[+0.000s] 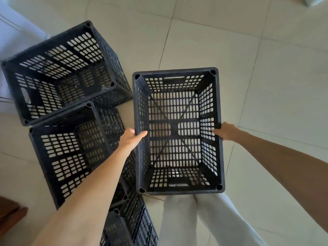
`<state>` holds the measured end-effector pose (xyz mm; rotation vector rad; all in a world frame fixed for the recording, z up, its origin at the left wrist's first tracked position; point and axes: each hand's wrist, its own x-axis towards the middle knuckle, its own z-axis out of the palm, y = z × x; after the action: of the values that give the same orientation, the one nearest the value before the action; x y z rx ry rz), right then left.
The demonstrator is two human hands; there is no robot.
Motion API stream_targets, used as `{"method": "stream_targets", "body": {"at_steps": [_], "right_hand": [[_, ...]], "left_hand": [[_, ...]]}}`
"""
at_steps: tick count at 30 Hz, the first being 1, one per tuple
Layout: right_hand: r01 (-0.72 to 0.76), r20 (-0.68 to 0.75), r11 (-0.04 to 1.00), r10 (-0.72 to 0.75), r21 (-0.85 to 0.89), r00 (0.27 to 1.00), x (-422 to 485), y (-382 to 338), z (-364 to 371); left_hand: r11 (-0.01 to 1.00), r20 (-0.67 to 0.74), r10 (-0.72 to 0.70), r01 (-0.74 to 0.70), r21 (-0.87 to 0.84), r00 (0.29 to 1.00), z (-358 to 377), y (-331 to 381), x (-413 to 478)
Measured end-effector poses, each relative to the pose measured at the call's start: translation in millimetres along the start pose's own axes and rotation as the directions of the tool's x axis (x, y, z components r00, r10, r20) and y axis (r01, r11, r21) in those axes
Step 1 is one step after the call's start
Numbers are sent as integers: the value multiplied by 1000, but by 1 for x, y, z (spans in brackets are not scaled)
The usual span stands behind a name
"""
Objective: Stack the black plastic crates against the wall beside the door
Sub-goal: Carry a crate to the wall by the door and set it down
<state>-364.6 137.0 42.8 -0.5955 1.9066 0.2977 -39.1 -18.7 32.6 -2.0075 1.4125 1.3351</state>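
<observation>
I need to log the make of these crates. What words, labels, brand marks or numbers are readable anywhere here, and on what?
No text can be read anywhere in this view.
Held crate, gripped by the left hand and right hand: plain perforated black plastic, no label or moulded mark visible.
Far crate and near crate on the floor tiles: none visible either.

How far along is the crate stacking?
Done: far crate and near crate stand side by side at left. In hand: left hand and right hand grip the held crate by its long rims. Left: stacking it; a fourth crate shows at the bottom edge.
</observation>
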Motion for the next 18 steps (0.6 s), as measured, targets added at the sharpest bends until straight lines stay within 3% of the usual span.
{"method": "stream_targets", "body": {"at_steps": [7,15,18], "right_hand": [[-16,-27,999,16,-31,1000,-78,14,-74],[43,-121,999,-44,-10,992,-181,-5,-166],[86,-218,996,-90,-30,972,-207,-28,-199]], "left_hand": [[958,-87,240,-222,183,967,-35,60,-76],[898,-156,361,-298,324,919,-119,123,-173],[879,-201,400,-313,360,894,-153,149,-198]]}}
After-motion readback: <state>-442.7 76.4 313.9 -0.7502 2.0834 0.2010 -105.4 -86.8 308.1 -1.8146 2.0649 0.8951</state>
